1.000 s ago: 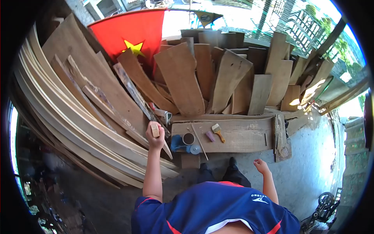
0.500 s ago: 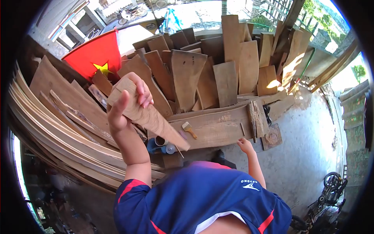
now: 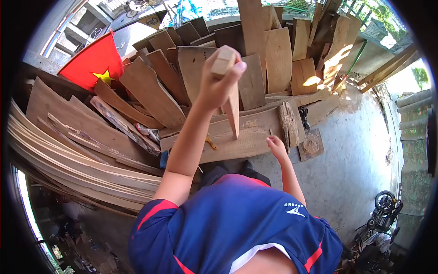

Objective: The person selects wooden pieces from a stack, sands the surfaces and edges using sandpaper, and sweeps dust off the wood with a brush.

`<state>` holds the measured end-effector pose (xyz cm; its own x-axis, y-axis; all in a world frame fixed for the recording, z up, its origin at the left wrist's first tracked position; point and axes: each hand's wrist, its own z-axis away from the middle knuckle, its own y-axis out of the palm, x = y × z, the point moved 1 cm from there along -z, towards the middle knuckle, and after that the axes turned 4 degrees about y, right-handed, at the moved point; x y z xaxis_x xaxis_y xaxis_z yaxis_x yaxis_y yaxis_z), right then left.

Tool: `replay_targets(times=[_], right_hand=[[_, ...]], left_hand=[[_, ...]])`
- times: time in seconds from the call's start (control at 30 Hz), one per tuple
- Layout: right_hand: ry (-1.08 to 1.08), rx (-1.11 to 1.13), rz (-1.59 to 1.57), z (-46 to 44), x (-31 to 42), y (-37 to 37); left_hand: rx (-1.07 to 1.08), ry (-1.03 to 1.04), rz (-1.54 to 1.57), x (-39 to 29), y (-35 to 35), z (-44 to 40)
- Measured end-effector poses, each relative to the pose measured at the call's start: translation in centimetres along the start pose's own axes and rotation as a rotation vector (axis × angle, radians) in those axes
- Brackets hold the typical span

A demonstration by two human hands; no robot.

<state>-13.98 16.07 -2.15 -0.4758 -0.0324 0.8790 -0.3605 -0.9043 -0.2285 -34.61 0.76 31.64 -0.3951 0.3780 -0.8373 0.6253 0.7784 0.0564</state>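
Observation:
My left hand [image 3: 213, 86] is closed around a wooden piece [image 3: 233, 107], its squared end facing up at me. The far, narrower end points down over a wide plank [image 3: 255, 137] lying low in front of my feet; I cannot tell whether they touch. My right hand [image 3: 276, 145] hovers at the plank's near edge, fingers curled, with nothing visible in them. Close by its fingertips is a thin stick [image 3: 271, 132] on the plank. Partly behind my left forearm is a brush with a yellowish handle [image 3: 211, 142]. A blue tool [image 3: 164, 158] is mostly hidden by that arm.
Many boards [image 3: 278, 59] lean along the back. Long stacked planks [image 3: 82, 169] curve along the left, below a red flag [image 3: 93, 61] with a yellow star. A rough bark-edged block [image 3: 288, 123] sits at the plank's right end, beside a square board [image 3: 311, 144] on the floor.
My left hand has swung right and forward, tipping the wooden piece from slanted to nearly upright. My right hand has moved slightly forward toward the plank. The view has shifted a little.

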Motion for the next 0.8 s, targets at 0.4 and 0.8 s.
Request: replay_targets(times=[0.4,0.8], right_hand=[[-1.139,-0.321,-0.351,10.4,29.4,-0.4],[-1.04,-0.222,-0.508,13.0,29.0,-0.1]], left_hand=[[0.308,0.257,-0.296,0.5,2.2,4.9],[-0.177,-1.141,-0.452,14.0,-19.7,37.9]])
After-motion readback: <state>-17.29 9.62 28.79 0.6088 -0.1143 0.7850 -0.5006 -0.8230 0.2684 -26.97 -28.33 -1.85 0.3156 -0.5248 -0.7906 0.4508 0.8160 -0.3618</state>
